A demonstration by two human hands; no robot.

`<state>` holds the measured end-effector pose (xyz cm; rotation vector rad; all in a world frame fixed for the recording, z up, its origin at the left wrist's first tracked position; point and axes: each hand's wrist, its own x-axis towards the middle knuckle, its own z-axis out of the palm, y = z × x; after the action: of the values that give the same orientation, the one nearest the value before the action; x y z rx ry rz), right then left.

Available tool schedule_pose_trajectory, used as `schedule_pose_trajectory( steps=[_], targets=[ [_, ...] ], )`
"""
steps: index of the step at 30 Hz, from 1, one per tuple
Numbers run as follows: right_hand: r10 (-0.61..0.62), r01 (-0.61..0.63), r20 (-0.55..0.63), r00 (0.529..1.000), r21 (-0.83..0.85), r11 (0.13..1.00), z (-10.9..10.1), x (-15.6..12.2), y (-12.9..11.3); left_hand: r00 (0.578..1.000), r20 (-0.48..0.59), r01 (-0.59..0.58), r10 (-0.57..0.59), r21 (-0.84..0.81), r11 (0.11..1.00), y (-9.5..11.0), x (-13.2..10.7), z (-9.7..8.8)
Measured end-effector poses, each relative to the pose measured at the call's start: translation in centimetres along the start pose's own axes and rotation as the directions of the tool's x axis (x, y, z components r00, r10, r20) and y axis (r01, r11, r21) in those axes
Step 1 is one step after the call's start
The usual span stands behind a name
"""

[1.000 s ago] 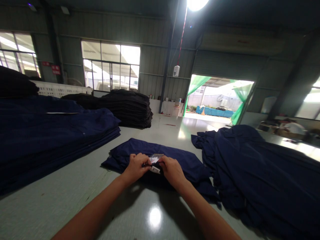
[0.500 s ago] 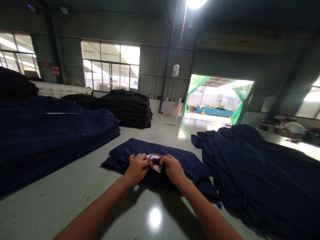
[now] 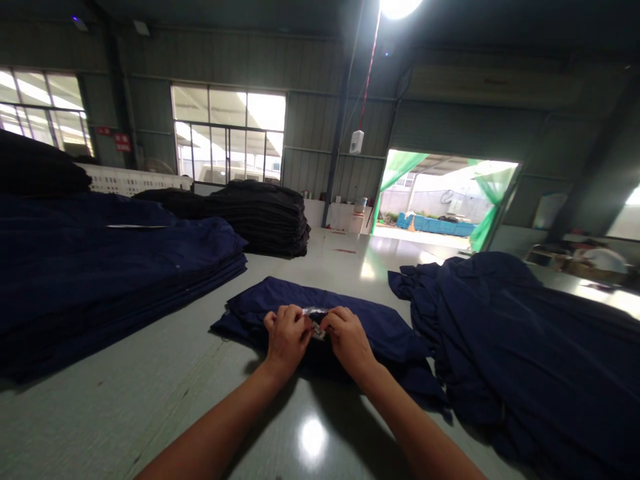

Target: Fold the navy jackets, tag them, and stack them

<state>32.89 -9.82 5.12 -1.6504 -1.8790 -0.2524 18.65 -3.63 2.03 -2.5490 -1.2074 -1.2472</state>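
A folded navy garment [image 3: 280, 303] lies on the pale green table [image 3: 150, 407] in front of me. Both my hands rest on its near edge. My left hand [image 3: 286, 337] and my right hand [image 3: 349, 337] are closed in a pinch on a small shiny packet or tag [image 3: 316, 317] held between them, just above the cloth. The packet is crumpled and mostly hidden by my fingers.
A tall stack of navy cloth [image 3: 110, 267] fills the left side. A loose heap of navy garments [image 3: 525, 347] lies at the right. Stacked black cloth [image 3: 265, 217] sits further back. White crates [image 3: 135, 180], windows and an open doorway [image 3: 445, 200] are beyond.
My hands have drawn closer together and the small packet, flat and showing a second ago, is now crumpled between my fingers. The view shifted slightly to the left.
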Motion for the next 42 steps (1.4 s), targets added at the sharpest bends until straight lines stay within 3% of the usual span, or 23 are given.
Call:
schedule_pose_trajectory(
  steps=[9,13,19,25,31,35,39,42],
  targets=[
    [-0.019,0.042,0.089,0.996,-0.263,0.964,0.1,-0.1,-0.1,0.985,0.104,-0.153,0.138,0.15,0.977,-0.4,-0.7,-0.1],
    [-0.036,0.083,0.15,0.988,-0.316,0.945,0.3,-0.8,-0.2,0.982,0.096,-0.179,0.165,0.174,0.968,-1.1,-0.7,0.3],
    [0.078,0.038,0.308,0.948,-0.353,0.935,1.3,-1.5,0.1,0.933,0.203,-0.285,0.297,-0.088,0.955,-2.8,0.0,-0.1],
    [0.035,0.074,0.348,0.937,-0.294,0.953,0.3,-1.1,-0.4,0.919,0.313,-0.191,0.24,-0.178,0.965,-3.8,0.2,-0.8],
    [0.043,0.08,0.387,0.921,-0.295,0.952,-0.1,-1.3,-0.9,0.906,0.358,-0.059,0.224,-0.419,0.906,-4.3,1.0,-1.2],
    [-0.082,0.149,0.374,0.924,-0.152,0.977,-1.7,-0.7,-1.5,0.91,0.369,0.042,0.191,-0.538,0.842,-4.7,1.3,-1.4],
    [-0.163,0.182,0.305,0.938,-0.035,0.983,-1.7,-0.3,-2.0,0.918,0.346,0.034,0.193,-0.553,0.833,-4.8,1.3,-1.2],
    [-0.147,0.152,0.353,0.924,0.013,0.988,-0.2,-0.6,-1.5,0.906,0.371,0.003,0.204,-0.487,0.874,-4.9,1.3,-1.2]
  ],
)
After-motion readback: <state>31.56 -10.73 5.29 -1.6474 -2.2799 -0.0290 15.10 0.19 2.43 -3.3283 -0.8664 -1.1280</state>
